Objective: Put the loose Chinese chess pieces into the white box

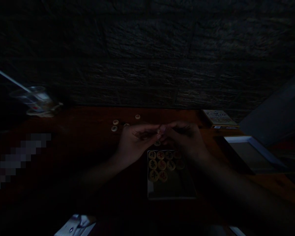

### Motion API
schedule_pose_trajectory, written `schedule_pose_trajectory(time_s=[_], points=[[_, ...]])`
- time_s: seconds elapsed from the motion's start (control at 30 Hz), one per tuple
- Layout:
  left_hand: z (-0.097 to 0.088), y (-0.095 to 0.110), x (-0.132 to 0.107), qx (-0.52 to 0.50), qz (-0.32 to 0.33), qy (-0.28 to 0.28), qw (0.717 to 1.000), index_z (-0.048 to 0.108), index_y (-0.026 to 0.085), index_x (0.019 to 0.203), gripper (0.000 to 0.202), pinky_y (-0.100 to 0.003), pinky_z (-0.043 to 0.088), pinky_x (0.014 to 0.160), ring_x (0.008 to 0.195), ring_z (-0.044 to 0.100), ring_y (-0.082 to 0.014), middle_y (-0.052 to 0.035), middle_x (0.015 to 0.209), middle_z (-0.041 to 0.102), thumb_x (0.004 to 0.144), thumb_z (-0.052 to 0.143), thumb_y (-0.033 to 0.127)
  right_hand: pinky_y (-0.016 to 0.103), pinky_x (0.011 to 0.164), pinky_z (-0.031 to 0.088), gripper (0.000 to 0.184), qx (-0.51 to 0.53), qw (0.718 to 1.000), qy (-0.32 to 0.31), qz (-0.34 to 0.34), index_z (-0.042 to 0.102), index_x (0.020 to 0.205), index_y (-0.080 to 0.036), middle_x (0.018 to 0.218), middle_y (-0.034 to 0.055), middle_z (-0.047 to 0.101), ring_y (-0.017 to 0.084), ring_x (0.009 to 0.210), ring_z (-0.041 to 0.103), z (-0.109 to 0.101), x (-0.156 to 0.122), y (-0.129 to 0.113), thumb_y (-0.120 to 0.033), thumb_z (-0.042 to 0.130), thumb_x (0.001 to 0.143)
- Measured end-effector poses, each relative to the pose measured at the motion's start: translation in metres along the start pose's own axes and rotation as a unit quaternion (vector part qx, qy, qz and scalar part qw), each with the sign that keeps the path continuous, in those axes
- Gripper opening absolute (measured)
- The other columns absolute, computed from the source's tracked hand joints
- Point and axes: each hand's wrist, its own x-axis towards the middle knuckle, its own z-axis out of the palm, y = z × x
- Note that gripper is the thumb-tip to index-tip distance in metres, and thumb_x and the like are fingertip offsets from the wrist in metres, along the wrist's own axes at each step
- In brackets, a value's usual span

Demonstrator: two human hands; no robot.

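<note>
Very dark frame; clock directions taken from where the hands meet. Left hand and right hand come together fingertip to fingertip, fingers bent inward, thumbs close; a small pale thing seems to sit between the tips, but cannot tell which hand is clamped on it. One round piece with a black character shows just under the fingers; cannot tell if held or lying on the table.

At 6 o'clock: shallow tray, ten chess pieces in rows of four, four and two, filling its far part. Top row from the left: black 將, a red one like 士, a black one unclear, a red one lost in shadow. Second row: black 象, red 馬, black 馬, another shadowed red. Third row: a black one, unclear, then red, looks like 炮.

Around 10 o'clock: four loose pieces, one partly behind the left hand, characters too small to read. Farther out that way, clear cup with a straw and a red mark.

Between 2 and 3 o'clock: flat box, dark brush-like writing on top, unreadable; white label on its edge, print too small. About 4 o'clock: white-walled open box part.
</note>
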Motion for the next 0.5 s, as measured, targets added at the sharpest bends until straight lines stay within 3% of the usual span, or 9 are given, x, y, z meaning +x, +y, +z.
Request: schedule_pose_trajectory(time_s=[0.17,0.37,0.5], points=[[-0.001,-0.002,-0.001,0.032,0.005,-0.002,0.999,0.085,0.022,0.107,0.022,-0.03,0.068,0.082,0.089,0.082,-0.0199,-0.0056,0.102,0.086,0.085,0.086,0.022,0.025,0.062,0.062,0.03,0.03,0.998,-0.023,0.046,0.088,0.084,-0.023,0.075,0.0048,0.081,0.013,0.059,0.072,0.001,0.0,-0.001,-0.052,0.091,0.079],[-0.008,-0.006,0.001,0.16,0.144,0.008,0.977,0.085,0.023,0.106,0.024,-0.026,0.06,0.068,0.082,0.075,-0.0165,-0.0036,0.093,0.08,0.083,0.088,0.017,0.022,0.064,0.058,0.029,-0.057,0.996,-0.051,0.044,0.089,0.097,-0.024,0.077,0.0034,0.081,0.013,0.068,0.073,-0.001,-0.005,-0.006,-0.049,0.09,0.082],[-0.012,-0.009,0.004,0.193,0.183,-0.001,0.964,0.084,0.025,0.111,0.029,-0.029,0.06,0.076,0.091,0.073,-0.0179,-0.0047,0.1,0.076,0.083,0.089,0.018,0.025,0.067,0.058,0.033,-0.049,0.995,-0.063,0.057,0.089,0.1,-0.024,0.08,0.0033,0.08,0.015,0.072,0.072,0.002,-0.007,-0.01,-0.052,0.09,0.081]])
